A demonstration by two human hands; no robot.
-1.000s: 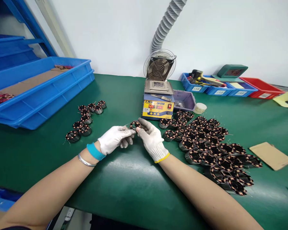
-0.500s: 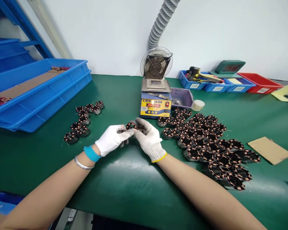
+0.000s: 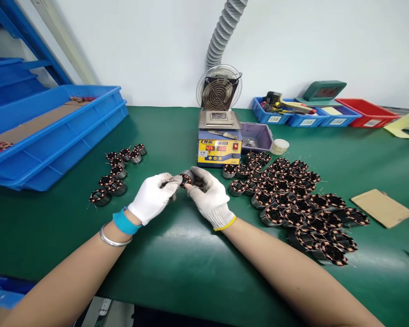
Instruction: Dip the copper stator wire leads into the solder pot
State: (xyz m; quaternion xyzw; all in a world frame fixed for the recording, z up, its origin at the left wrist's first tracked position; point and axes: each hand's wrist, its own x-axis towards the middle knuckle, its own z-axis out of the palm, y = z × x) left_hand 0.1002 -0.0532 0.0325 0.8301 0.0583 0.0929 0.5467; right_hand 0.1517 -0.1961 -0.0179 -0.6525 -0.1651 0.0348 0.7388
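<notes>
In a white glove, my right hand [image 3: 209, 193] grips a black ring-shaped coil part [image 3: 187, 177] with copper windings, in front of the yellow and blue heater box [image 3: 219, 152]. My left hand [image 3: 157, 193], also gloved, has its fingers pinched together at the left side of that part; what they hold there is too small to make out. Several similar coil parts [image 3: 117, 171] stand in a small group to the left. A large group of them [image 3: 282, 195] stands to the right of my right hand.
A long blue bin [image 3: 54, 136] lies at the left. Behind the heater are a fan [image 3: 220, 93] and grey hose. A purple bin [image 3: 266, 138], small blue bins [image 3: 305, 120], a red bin [image 3: 371, 119] and cardboard [image 3: 381, 208] are at the right.
My left hand has shifted slightly left, its fingers now pinched at the part's left edge. The coil part has tilted in my right hand. The whole view has shifted a little.
</notes>
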